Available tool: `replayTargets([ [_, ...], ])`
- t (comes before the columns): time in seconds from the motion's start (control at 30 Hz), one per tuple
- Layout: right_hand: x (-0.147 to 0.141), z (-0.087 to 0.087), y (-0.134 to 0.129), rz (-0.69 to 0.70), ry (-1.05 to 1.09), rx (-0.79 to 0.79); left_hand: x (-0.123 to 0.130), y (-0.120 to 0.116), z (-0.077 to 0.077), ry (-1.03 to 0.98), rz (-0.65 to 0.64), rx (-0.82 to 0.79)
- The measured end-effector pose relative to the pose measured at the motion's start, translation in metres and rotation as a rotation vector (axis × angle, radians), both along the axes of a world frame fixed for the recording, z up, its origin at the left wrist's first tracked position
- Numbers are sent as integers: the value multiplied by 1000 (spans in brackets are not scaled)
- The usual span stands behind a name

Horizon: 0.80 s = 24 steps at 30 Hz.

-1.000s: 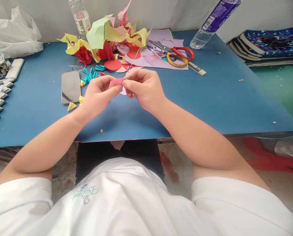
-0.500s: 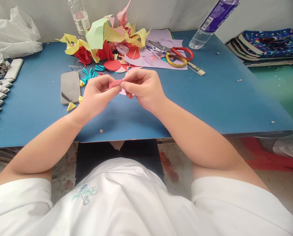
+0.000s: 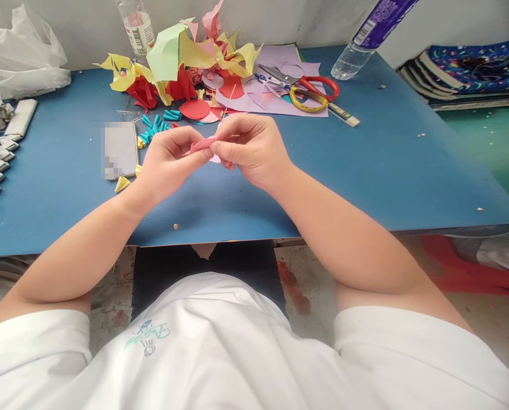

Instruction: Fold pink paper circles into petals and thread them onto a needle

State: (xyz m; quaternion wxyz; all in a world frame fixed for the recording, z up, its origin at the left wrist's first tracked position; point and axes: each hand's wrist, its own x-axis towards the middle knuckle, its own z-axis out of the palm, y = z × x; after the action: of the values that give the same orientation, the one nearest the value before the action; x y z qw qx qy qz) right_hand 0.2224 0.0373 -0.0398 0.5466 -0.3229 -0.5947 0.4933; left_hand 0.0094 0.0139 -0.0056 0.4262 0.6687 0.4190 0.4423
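Over the blue table, my left hand (image 3: 171,154) pinches one end of a small piece of pinkish-red paper (image 3: 202,144), which looks folded or rolled. At its other end, the fingers of my right hand (image 3: 252,148) close on the same paper, thumb against forefinger. A thin pale stick (image 3: 231,101) slants up behind my right fingers; whether they hold it I cannot tell. Small rolled teal papers (image 3: 154,126) lie just behind my left hand, and a yellow paper cone (image 3: 122,184) rests beside my left wrist. Part of a pale pink paper piece shows beneath my fingertips.
A phone (image 3: 121,149) lies left of my hands. Crumpled coloured paper (image 3: 167,57) is heaped at the back, with red paper circles (image 3: 195,109) in front. Scissors (image 3: 308,102) and a cutter knife (image 3: 344,115) lie right, near a purple-labelled bottle (image 3: 352,60). A plastic bag (image 3: 19,57) sits far left.
Both hands keep nearly the same pinch on the pinkish-red paper. The view has shifted slightly, and the phone's screen now looks lit and blurred out instead of dark.
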Motion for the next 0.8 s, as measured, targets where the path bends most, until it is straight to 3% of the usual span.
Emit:
replayTargets([
  [0.47, 1, 9, -3, -28, -113, 59, 2, 2, -5, -9, 28, -19],
  [0.8, 1, 3, 0, -2, -85, 66, 3, 1, -9, 36, 38, 43],
])
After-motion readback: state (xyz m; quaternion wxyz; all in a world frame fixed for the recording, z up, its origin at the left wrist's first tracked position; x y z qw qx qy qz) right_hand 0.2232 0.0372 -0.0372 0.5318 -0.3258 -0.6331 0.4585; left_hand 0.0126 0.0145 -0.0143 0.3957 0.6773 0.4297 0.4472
